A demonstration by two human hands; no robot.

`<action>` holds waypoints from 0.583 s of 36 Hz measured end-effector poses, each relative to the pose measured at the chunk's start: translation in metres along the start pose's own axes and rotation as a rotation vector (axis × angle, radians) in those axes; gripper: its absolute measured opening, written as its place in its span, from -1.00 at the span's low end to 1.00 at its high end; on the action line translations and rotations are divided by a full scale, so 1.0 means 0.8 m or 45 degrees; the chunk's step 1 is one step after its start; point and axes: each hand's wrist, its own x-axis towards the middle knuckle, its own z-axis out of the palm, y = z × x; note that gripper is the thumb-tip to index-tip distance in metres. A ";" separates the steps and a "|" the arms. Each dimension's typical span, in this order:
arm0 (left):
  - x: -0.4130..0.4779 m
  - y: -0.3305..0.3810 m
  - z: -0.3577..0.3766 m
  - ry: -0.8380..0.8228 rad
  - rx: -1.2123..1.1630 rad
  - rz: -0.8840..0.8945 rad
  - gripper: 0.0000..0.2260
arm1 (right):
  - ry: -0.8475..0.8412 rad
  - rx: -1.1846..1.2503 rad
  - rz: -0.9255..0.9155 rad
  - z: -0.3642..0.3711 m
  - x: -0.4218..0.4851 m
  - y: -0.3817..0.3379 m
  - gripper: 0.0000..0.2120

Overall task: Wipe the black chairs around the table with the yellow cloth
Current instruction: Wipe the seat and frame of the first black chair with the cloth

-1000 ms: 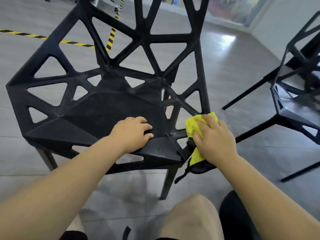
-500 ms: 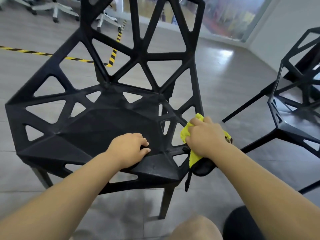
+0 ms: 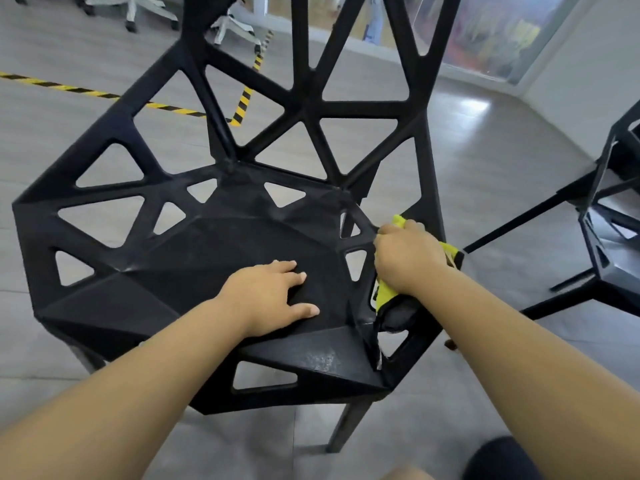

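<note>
Yellow cloth [image 3: 383, 293] sits bunched, black-edged, against the black chair [image 3: 225, 251].

Two black chairs [image 3: 214, 258] [image 3: 609, 261], one yellow cloth [image 3: 383, 293], two hands [image 3: 270, 299] [image 3: 408, 258], two hazard-tape strips [image 3: 104, 95] [image 3: 247, 95].

Black chair [image 3: 221, 258], yellow cloth [image 3: 384, 292], yellow-and-black striped floor tape [image 3: 244, 102], grey floor [image 3: 485, 161].

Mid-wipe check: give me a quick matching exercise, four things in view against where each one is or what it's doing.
1 left hand
2 right hand
3 yellow cloth
4 second chair

A at the view's right edge
B flat on the seat of the near chair
C grips the cloth
D bunched against that chair's right rim

Pairs: 1-B, 2-C, 3-D, 4-A
</note>
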 end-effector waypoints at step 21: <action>0.031 -0.024 -0.009 -0.006 -0.009 0.000 -0.45 | 0.040 0.115 0.012 0.017 0.088 -0.027 -0.62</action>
